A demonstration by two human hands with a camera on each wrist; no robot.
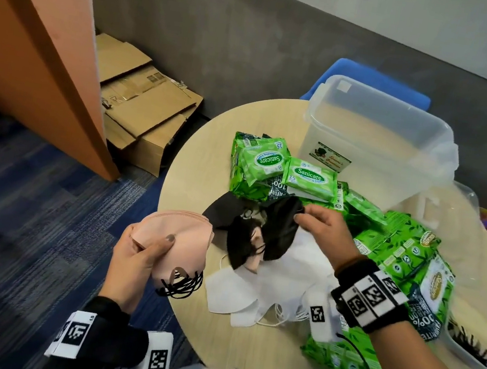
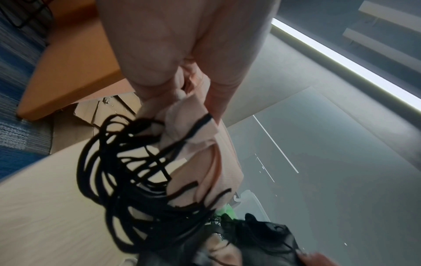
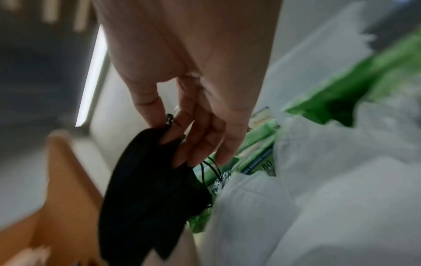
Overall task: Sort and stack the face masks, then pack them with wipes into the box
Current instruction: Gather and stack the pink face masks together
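While the left hand (image 1: pixel 135 266) grips the pink masks (image 1: pixel 177 237), the right hand's (image 1: pixel 323 231) fingers pinch a black mask (image 1: pixel 282 221); sorting continues, black needs its own stack.

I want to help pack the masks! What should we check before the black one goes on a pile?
1. Right hand grips the black fabric face mask: ok, fingers pinch its edge.
2. Left hand holds the stack of pink fabric face masks: ok.
3. Pink masks' black ear loops tidy: not ok, tangled.
4. Clear plastic storage box open and ready: ok, nothing seen inside.
5. White folded face masks stacked: not ok, spread loose on the round pale wooden table.
6. Green wipe packets sorted: not ok, scattered.
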